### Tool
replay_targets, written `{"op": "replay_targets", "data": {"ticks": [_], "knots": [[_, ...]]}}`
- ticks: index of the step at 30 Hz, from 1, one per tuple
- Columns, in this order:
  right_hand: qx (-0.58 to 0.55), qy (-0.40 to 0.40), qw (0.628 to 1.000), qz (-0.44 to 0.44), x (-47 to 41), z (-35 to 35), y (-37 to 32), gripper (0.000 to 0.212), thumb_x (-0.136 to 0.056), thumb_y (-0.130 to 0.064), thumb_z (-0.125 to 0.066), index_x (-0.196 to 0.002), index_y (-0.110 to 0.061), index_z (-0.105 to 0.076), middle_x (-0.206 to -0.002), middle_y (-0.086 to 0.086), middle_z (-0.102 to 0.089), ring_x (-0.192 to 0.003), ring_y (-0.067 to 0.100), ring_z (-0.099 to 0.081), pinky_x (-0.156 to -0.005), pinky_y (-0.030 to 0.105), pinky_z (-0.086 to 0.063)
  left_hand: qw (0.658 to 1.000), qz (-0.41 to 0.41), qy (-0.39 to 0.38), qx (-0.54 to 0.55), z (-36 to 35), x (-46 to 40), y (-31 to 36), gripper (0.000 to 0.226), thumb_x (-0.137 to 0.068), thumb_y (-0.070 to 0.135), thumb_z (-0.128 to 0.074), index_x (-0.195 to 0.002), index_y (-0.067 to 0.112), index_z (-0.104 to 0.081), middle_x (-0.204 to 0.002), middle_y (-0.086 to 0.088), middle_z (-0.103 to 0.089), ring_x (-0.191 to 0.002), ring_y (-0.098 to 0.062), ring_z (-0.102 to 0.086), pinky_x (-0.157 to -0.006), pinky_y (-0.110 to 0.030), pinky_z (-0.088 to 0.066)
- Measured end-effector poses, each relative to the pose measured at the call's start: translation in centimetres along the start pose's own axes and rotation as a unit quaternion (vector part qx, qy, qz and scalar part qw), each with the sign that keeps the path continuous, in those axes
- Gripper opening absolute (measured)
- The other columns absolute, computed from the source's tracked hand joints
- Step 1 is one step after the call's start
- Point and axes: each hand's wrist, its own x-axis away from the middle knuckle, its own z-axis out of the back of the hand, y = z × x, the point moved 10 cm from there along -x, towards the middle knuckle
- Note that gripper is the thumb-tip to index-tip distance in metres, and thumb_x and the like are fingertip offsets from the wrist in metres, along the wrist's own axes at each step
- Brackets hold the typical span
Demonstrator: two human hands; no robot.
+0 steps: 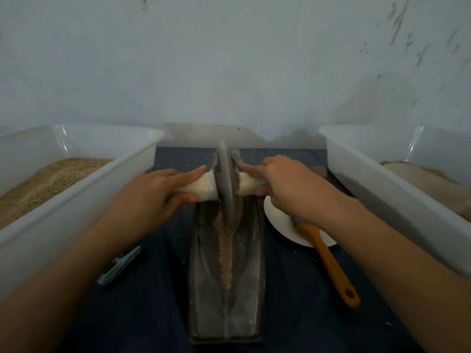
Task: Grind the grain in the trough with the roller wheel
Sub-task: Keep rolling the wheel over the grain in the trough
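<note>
Midway along the long grey metal trough (pixel 204 289), a line of brown crushed grain (pixel 225 253) fills the centre groove, with the grey disc-shaped roller wheel (pixel 227 184) standing upright at its far end. Left hand (pixel 163 189) and right hand (pixel 285 184) each curl round a white axle handle (pixel 201 188). White plastic tubs (pixel 84 179) flank the trough; an orange-handled brush (pixel 331 266) rests on a white plate (pixel 277 220).

Trough (pixel 226 289) runs down the centre w/ white tubs (pixel 84 184) (pixel 382 179) walling both sides; only narrow dark cloth (pixel 153 301) lanes between. L lane partly blocked by small grey tool (pixel 119 266). R lane taken by white plate (pixel 283 225) + orange-handled brush (pixel 331 266) lying over its rim. Wall (pixel 229 59) close behind far end. Near half of trough open from above.
</note>
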Motion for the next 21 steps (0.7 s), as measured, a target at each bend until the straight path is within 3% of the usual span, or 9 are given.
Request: {"op": "replay_targets", "data": {"ticks": [2,5,8,10,12,14,17,19,21], "knots": [[-0.007,0.012,1.000,-0.013,0.0,-0.4,0.9,0.051,-0.094,-0.020,-0.050,-0.142,-0.027,-0.032,-0.118,0.005,-0.051,-0.107,0.021,-0.045,-0.081,0.030,-0.036,0.996,-0.037,0.052,-0.069,0.2,-0.2,1.2,0.057,-0.091,0.026,-0.054,-0.141,0.029,-0.026,-0.113,-0.006,-0.062,-0.099,-0.025,-0.057,-0.087,-0.038,-0.042],[0.009,-0.024,1.000,-0.001,0.5,-0.2,0.2,0.045,-0.092,-0.025,-0.055,-0.135,-0.024,-0.044,-0.114,0.006,-0.056,-0.105,0.021,-0.051,-0.075,0.028,-0.033,0.998,-0.052,0.024,-0.004,0.3,-0.1,1.3,0.057,-0.088,0.028,-0.058,-0.137,0.036,-0.031,-0.107,-0.002,-0.064,-0.095,-0.022,-0.059,-0.084,-0.038,-0.045],[0.044,-0.079,0.995,0.044,1.9,1.0,-2.0,0.036,-0.088,-0.030,-0.059,-0.122,-0.018,-0.057,-0.103,0.006,-0.062,-0.095,0.022,-0.059,-0.064,0.027,-0.039,0.987,-0.027,-0.101,0.125,-0.2,1.2,-0.3,0.055,-0.079,0.059,-0.056,-0.131,0.056,-0.037,-0.109,0.014,-0.065,-0.098,-0.005,-0.061,-0.089,-0.029,-0.047],[0.026,-0.116,0.990,0.080,3.8,2.2,-3.4,0.033,-0.087,-0.035,-0.060,-0.116,-0.020,-0.059,-0.093,-0.001,-0.060,-0.085,0.017,-0.058,-0.057,0.021,-0.038,0.965,-0.056,-0.169,0.193,-0.1,2.6,0.1,0.052,-0.074,0.072,-0.054,-0.124,0.063,-0.041,-0.114,0.026,-0.063,-0.102,0.006,-0.060,-0.087,-0.014,-0.047],[-0.002,-0.124,0.987,0.106,5.2,3.3,-4.6,0.031,-0.086,-0.037,-0.061,-0.115,-0.026,-0.060,-0.090,-0.006,-0.060,-0.082,0.013,-0.056,-0.059,0.016,-0.037,0.945,-0.075,-0.199,0.249,0.4,3.5,0.7,0.051,-0.073,0.072,-0.056,-0.121,0.064,-0.044,-0.114,0.037,-0.058,-0.105,0.017,-0.053,-0.083,0.004,-0.035],[-0.002,-0.100,0.989,0.108,5.2,3.5,-4.9,0.030,-0.087,-0.035,-0.060,-0.115,-0.026,-0.060,-0.094,-0.004,-0.062,-0.083,0.014,-0.057,-0.058,0.015,-0.036,0.948,-0.063,-0.193,0.247,0.4,3.4,0.5,0.047,-0.069,0.076,-0.056,-0.114,0.070,-0.044,-0.104,0.045,-0.057,-0.098,0.024,-0.051,-0.079,0.009,-0.031],[0.024,-0.057,0.997,0.055,2.6,2.1,-3.2,0.033,-0.090,-0.021,-0.057,-0.123,-0.020,-0.056,-0.105,0.005,-0.059,-0.089,0.019,-0.057,-0.057,0.024,-0.038,0.979,-0.019,-0.135,0.150,-0.2,2.0,-0.3,0.038,-0.077,0.068,-0.054,-0.109,0.078,-0.036,-0.086,0.035,-0.064,-0.082,0.012,-0.060,-0.072,-0.009,-0.044],[0.009,-0.036,0.999,0.014,0.8,0.9,-1.3,0.045,-0.091,-0.014,-0.054,-0.134,-0.025,-0.047,-0.116,0.007,-0.056,-0.105,0.023,-0.054,-0.072,0.028,-0.040,0.993,0.004,-0.072,0.096,-0.2,1.0,-0.4,0.048,-0.084,0.048,-0.054,-0.123,0.065,-0.032,-0.088,0.017,-0.067,-0.081,0.000,-0.061,-0.073,-0.017,-0.043],[-0.011,-0.014,1.000,-0.008,-0.1,-0.1,0.3,0.055,-0.091,-0.013,-0.053,-0.141,-0.031,-0.036,-0.119,0.006,-0.052,-0.112,0.023,-0.048,-0.081,0.030,-0.037,1.000,-0.004,0.005,0.017,0.3,0.1,0.2,0.053,-0.089,0.030,-0.055,-0.135,0.043,-0.032,-0.106,0.001,-0.065,-0.094,-0.018,-0.060,-0.082,-0.032,-0.044]]}}
